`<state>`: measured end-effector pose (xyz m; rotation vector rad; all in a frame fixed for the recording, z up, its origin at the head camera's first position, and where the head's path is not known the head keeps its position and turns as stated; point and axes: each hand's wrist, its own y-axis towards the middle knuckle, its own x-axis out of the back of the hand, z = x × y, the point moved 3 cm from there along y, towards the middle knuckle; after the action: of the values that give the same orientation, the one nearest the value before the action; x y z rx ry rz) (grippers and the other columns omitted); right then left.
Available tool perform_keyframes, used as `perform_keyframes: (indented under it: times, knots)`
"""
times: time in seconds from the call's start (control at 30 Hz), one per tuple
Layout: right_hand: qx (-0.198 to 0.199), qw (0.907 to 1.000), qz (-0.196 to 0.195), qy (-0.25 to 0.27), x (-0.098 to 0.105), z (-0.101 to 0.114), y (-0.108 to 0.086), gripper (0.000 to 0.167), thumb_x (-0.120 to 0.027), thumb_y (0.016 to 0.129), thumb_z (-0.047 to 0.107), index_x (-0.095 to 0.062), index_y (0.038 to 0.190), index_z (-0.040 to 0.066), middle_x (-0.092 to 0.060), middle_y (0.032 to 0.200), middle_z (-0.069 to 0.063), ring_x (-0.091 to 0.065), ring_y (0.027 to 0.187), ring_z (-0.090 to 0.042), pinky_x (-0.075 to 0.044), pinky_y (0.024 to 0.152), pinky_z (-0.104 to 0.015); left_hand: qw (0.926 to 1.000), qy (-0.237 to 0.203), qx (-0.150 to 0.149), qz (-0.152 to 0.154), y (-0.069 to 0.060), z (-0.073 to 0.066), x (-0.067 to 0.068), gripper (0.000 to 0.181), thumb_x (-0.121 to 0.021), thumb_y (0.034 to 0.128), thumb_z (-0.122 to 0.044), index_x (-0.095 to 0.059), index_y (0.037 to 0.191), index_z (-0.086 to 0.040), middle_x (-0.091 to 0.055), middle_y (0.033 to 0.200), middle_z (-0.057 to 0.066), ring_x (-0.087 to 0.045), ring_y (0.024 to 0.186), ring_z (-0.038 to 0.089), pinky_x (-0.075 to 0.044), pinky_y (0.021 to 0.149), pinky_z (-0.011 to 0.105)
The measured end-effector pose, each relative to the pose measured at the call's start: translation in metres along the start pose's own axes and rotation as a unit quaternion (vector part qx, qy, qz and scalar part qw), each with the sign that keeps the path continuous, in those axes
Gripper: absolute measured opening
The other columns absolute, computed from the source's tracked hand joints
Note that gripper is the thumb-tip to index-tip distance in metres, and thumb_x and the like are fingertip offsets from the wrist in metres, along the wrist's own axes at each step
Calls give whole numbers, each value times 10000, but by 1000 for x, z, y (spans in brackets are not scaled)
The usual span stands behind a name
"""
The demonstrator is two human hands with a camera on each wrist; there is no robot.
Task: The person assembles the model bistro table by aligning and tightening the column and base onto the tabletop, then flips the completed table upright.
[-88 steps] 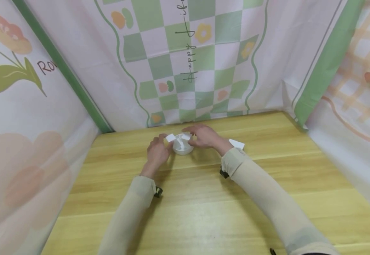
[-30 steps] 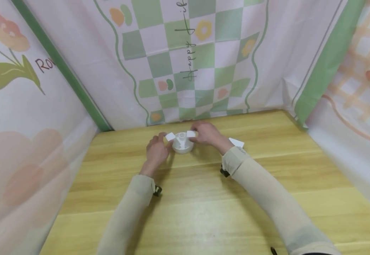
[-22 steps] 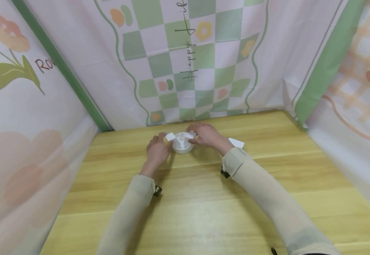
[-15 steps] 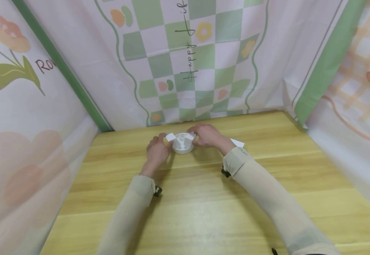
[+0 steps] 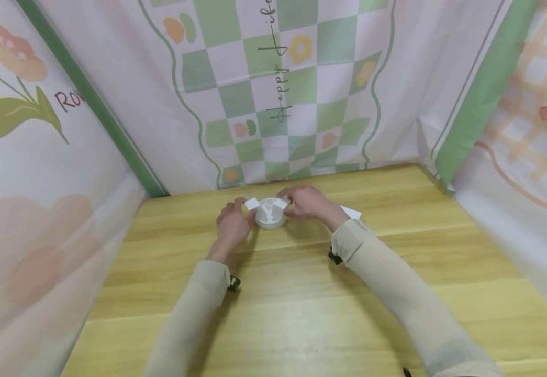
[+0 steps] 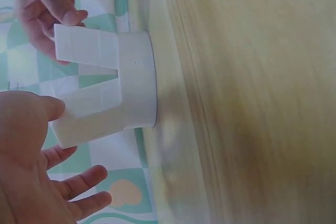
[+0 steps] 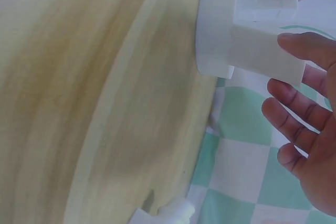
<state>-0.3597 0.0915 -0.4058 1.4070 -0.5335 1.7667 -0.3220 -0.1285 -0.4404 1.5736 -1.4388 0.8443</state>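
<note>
A round white base (image 5: 270,222) stands on the wooden table with two flat white panels rising from it. In the left wrist view the base (image 6: 138,80) carries both panels, leaning slightly apart. My left hand (image 5: 233,226) pinches the left panel (image 5: 252,204) between thumb and fingers near its outer end, the other fingers spread. The right panel (image 7: 268,53) is pinched by my right hand (image 5: 308,203), whose thumb lies on its face in the right wrist view. Small moulded details show inside the base from above.
Beside my right wrist, another white piece (image 5: 351,213) lies on the table. A small dark object (image 5: 407,372) shows at the bottom edge. Patterned cloth (image 5: 273,94) hangs behind the table and at both sides.
Compared with one second ago, the right panel has tilted inward over the base's rim, and my right hand is slightly lower. My left hand has hardly moved.
</note>
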Motion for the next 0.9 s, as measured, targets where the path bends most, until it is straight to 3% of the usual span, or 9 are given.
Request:
perform_keyframes:
  times: [0.33,0.7,0.9]
  knots:
    - [-86,9997,17,247,-1,-6,-9,607,-736,842,226,-542,1404,107,-720,1110,-155,-682,969,-282,-550,879,-458,9995,137,82,-283,0,-2,-1,633,-489,968,-616,-488,1360,-118,-591,1225,160,-577,1130,354,-449,1007,494]
    - [-635,9971,212,352,5,-32,-30,643,-711,853,192,-490,1452,118,-712,1152,-123,-676,1024,-305,-534,938,-483,9981,405,457,-42,4,-6,-2,727,-405,927,-745,-486,1246,-97,-558,1225,156,-531,1190,391,-371,1084,572]
    - [-850,9951,190,468,7,-42,-39,617,-697,886,214,-482,1458,130,-698,1178,-126,-661,1074,-327,-517,974,-501,9988,272,406,-90,7,-7,-2,700,-413,972,-662,-455,1358,-80,-546,1324,181,-512,1258,406,-319,1136,603]
